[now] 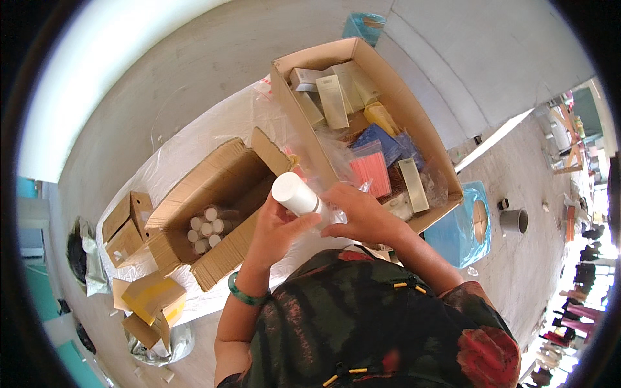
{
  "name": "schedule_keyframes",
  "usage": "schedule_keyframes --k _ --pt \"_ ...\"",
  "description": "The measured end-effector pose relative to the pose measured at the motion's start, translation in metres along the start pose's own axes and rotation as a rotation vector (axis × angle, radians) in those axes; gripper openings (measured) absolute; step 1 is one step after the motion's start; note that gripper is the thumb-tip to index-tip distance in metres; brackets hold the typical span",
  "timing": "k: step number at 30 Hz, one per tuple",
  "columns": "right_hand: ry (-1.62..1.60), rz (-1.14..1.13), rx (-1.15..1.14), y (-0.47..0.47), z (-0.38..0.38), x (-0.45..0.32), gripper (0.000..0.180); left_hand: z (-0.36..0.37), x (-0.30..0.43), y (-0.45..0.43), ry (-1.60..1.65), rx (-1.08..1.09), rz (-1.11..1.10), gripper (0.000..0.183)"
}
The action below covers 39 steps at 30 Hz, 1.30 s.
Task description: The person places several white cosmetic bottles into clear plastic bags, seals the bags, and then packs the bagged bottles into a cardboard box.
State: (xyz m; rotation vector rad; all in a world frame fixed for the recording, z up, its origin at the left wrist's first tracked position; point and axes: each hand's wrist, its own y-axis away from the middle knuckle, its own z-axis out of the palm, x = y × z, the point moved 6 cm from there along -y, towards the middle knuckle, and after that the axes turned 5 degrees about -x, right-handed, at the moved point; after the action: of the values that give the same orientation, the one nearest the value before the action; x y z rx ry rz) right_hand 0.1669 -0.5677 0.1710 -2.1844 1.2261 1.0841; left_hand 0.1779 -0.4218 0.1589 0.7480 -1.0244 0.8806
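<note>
A white cylindrical bottle with a white cap (pixel 295 193) is held between both hands in front of my chest. My left hand (pixel 281 228) wraps around its capped part, thumb across the side. Clear plastic film shows at its lower end, where my right hand (pixel 356 213) grips with fingers and thumb. Just left of my hands stands a deep, open cardboard box (pixel 213 182) with several white-capped bottles (pixel 206 226) upright in one end. A green bangle (pixel 246 290) circles my left wrist.
Beyond my right hand, a large open carton (pixel 310 131) holds clear plastic boxes (pixel 332 102), pink packets (pixel 371 169) and blue packets (pixel 376 143). Small cartons (pixel 127 225) sit at the left on a plastic-covered table (pixel 194 131). A blue-wrapped container (pixel 451 233) stands at right, near a grey pipe piece (pixel 513 221).
</note>
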Motion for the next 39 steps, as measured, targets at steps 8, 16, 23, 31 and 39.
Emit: schedule_keyframes --k 8,16,23,31,39 --pt "-0.061 0.067 0.127 0.007 0.031 -0.004 0.053 0.0 -0.003 0.01 -0.322 -0.178 0.079 0.057" --pt "-0.346 0.221 0.178 0.023 0.048 -0.001 0.048 -0.006 -0.018 0.019 -0.214 -0.118 0.13 0.046" --pt "-0.445 0.21 0.284 0.036 0.035 0.026 0.047 -0.03 -0.05 0.038 -0.444 0.002 -0.018 0.036" --pt "-0.531 0.165 0.171 0.033 0.005 0.02 0.059 -0.006 -0.065 0.026 -0.189 0.169 -0.217 0.021" --pt "-0.237 -0.013 0.206 0.031 -0.007 0.018 0.043 0.01 -0.05 0.017 -0.194 0.257 -0.136 0.015"
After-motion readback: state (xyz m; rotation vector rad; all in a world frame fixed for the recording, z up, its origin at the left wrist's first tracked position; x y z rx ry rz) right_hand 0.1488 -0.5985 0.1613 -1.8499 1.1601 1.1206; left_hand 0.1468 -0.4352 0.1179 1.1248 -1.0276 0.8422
